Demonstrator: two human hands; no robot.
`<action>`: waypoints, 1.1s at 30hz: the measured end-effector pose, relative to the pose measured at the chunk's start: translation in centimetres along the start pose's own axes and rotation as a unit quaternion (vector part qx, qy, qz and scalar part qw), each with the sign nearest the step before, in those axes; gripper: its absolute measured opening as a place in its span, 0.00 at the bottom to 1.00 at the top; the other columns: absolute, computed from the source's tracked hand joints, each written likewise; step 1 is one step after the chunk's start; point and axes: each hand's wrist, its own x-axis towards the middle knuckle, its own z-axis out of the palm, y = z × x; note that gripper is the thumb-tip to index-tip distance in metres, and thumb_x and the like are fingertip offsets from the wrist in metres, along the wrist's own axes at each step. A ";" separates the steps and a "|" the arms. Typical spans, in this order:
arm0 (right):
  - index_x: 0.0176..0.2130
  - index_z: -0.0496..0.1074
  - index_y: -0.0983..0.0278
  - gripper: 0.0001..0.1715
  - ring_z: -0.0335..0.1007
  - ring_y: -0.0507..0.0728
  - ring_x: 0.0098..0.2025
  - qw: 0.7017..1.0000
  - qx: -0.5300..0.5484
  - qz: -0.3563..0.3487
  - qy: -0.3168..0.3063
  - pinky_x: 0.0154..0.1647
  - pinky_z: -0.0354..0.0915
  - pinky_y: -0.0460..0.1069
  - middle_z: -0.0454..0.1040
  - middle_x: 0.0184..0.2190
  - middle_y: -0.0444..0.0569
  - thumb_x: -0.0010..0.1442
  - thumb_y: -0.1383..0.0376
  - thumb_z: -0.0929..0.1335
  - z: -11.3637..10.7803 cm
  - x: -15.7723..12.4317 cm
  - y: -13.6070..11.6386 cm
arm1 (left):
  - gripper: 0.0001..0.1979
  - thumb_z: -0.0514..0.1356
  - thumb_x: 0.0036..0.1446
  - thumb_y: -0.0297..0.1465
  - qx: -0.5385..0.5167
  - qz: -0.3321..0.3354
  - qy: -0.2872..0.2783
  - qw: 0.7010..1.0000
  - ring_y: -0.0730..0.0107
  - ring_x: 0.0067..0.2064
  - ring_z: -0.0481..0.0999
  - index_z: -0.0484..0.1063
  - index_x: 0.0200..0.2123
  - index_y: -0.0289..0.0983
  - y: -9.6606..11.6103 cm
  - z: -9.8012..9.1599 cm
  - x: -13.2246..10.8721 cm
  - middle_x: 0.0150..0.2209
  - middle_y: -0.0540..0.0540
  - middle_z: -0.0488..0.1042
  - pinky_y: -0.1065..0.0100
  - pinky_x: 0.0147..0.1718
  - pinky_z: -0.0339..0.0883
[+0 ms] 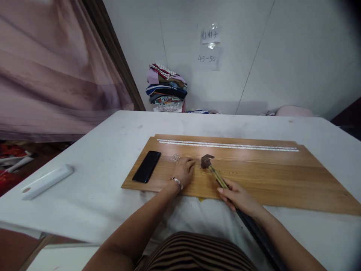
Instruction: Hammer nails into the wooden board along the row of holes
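My right hand [238, 195] is wrapped round the handle of a claw hammer [217, 175], whose rusty head is low over the wooden board [276, 177]. A row of small dark dots runs along the board to the right of the head. On the board left of the hammer, my left hand [184, 170] rests with its fingers curled together. Whatever its fingertips may hold is hidden. Just beyond it lie several loose nails [175, 157].
A black phone [147, 166] lies on the board's left end. Two white measuring strips [225, 145] run along its far side. On the white table [98, 150], a white plastic piece [47, 182] lies at left. Folded clothes [167, 90] are stacked by the wall.
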 end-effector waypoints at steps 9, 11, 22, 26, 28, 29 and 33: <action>0.33 0.61 0.60 0.22 0.50 0.44 0.13 1.000 0.007 0.000 -0.001 0.14 0.48 0.43 0.62 0.20 0.35 0.57 0.47 0.69 0.0 0.0 0.0 | 0.11 0.58 0.60 0.26 0.001 -0.004 -0.003 1.000 0.60 0.49 0.74 0.79 0.43 0.37 0.0 -0.1 0.0 0.46 0.42 0.78 0.55 0.53 0.66; 0.33 0.61 0.60 0.21 0.50 0.44 0.13 1.000 0.005 -0.001 -0.003 0.14 0.48 0.43 0.61 0.20 0.35 0.57 0.47 0.69 0.0 0.0 0.0 | 0.11 0.58 0.61 0.26 0.001 -0.003 -0.003 1.000 0.60 0.49 0.74 0.79 0.43 0.37 0.0 -0.1 0.0 0.46 0.42 0.78 0.55 0.52 0.66; 0.33 0.61 0.60 0.20 0.51 0.44 0.14 1.000 0.012 -0.003 0.000 0.14 0.49 0.43 0.62 0.20 0.36 0.58 0.48 0.68 -0.1 0.0 0.1 | 0.12 0.57 0.60 0.25 -0.002 0.001 0.003 1.000 0.60 0.49 0.74 0.80 0.42 0.38 -0.1 0.1 0.0 0.46 0.42 0.78 0.55 0.53 0.66; 0.33 0.61 0.60 0.21 0.50 0.44 0.13 1.000 0.017 -0.005 0.003 0.14 0.48 0.43 0.62 0.19 0.35 0.58 0.48 0.68 0.0 0.1 0.4 | 0.11 0.58 0.60 0.25 -0.001 0.001 0.002 1.000 0.60 0.49 0.74 0.80 0.42 0.38 -0.1 0.1 0.0 0.46 0.42 0.78 0.55 0.53 0.67; 0.34 0.60 0.60 0.21 0.50 0.44 0.13 1.000 0.016 -0.005 0.002 0.14 0.47 0.43 0.62 0.19 0.35 0.57 0.47 0.69 -0.1 0.0 0.4 | 0.11 0.58 0.60 0.25 -0.001 0.001 0.002 1.000 0.60 0.49 0.74 0.80 0.42 0.37 -0.1 0.1 0.0 0.45 0.42 0.78 0.55 0.53 0.66; 0.34 0.60 0.60 0.21 0.50 0.44 0.13 1.000 0.015 -0.005 0.000 0.14 0.47 0.43 0.62 0.19 0.35 0.57 0.47 0.69 -0.1 0.0 0.3 | 0.11 0.58 0.60 0.25 -0.002 0.000 0.002 1.000 0.60 0.49 0.74 0.80 0.42 0.38 -0.1 0.1 0.0 0.45 0.42 0.78 0.55 0.53 0.66; 0.34 0.61 0.60 0.21 0.50 0.45 0.14 1.000 0.002 -0.006 -0.005 0.14 0.48 0.44 0.62 0.19 0.35 0.58 0.48 0.68 -0.1 0.0 0.1 | 0.11 0.58 0.60 0.26 -0.009 0.002 0.004 1.000 0.60 0.49 0.74 0.80 0.42 0.39 0.0 0.1 0.0 0.46 0.42 0.78 0.55 0.53 0.67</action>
